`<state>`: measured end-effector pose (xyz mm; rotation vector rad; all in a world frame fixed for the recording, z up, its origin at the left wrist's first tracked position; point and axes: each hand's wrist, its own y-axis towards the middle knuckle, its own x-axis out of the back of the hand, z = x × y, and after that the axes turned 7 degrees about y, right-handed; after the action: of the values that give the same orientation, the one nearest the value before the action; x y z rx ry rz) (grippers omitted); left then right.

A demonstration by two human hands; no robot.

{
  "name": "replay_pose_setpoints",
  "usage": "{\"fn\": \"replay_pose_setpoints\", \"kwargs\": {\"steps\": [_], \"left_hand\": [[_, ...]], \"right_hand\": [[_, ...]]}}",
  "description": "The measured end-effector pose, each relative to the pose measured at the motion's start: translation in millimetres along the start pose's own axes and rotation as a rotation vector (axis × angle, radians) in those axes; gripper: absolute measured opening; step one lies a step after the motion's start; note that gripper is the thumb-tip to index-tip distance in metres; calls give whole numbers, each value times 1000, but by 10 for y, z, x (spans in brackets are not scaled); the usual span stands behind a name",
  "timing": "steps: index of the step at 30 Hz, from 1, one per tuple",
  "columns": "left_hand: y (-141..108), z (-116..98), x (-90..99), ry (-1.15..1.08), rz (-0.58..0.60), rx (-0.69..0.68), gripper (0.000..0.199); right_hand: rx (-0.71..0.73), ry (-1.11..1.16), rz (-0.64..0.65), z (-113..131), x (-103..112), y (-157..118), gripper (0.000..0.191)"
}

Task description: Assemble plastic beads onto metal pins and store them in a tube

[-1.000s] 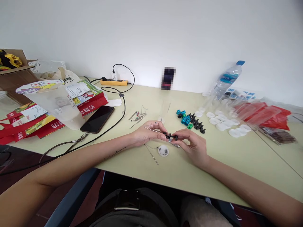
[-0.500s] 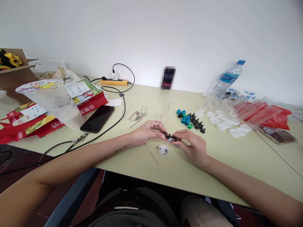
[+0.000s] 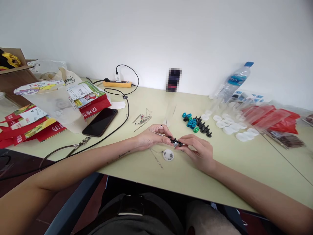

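Observation:
Both hands meet over the table around a small black part with a silver ridged piece [image 3: 175,143]. My left hand [image 3: 154,137] pinches its left end between thumb and fingers. A thin bent metal wire [image 3: 156,132] also lies across the fingers of that hand. From the right, the closed fingertips of my right hand [image 3: 199,150] grip the other end; they partly hide it. Just below sits a round white dish [image 3: 168,155] with several tiny dark pieces in it. Beside the dish lies a thin metal rod with a bent wire [image 3: 156,159].
Thin metal rods with coloured tips [image 3: 142,119] lie beyond my left hand. Blue and green pieces [image 3: 192,122], black stemmed pieces [image 3: 203,127] and white discs [image 3: 228,125] spread to the right. A phone [image 3: 100,122], black cable [image 3: 114,131] and plastic cup [image 3: 61,107] are left; a bottle [image 3: 236,80] stands behind.
The black part has tilted slightly between my fingers, and its silver ridged piece shows at a different angle. Both hands stay nearly in place.

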<state>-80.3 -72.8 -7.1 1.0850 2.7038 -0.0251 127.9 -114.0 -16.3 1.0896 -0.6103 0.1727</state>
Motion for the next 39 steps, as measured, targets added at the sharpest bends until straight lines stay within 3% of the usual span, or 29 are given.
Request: {"fn": "replay_pose_setpoints", "kwargs": {"steps": [16, 23, 39], "left_hand": [[12, 9, 11, 34, -10, -11, 23], [2, -12, 4, 58, -17, 2, 22], [9, 8, 5, -10, -21, 1, 23]], "right_hand": [[-50, 36, 3, -3, 3, -9, 27], [-120, 30, -29, 10, -4, -18, 18], [-70, 32, -30, -17, -14, -16, 21]]}}
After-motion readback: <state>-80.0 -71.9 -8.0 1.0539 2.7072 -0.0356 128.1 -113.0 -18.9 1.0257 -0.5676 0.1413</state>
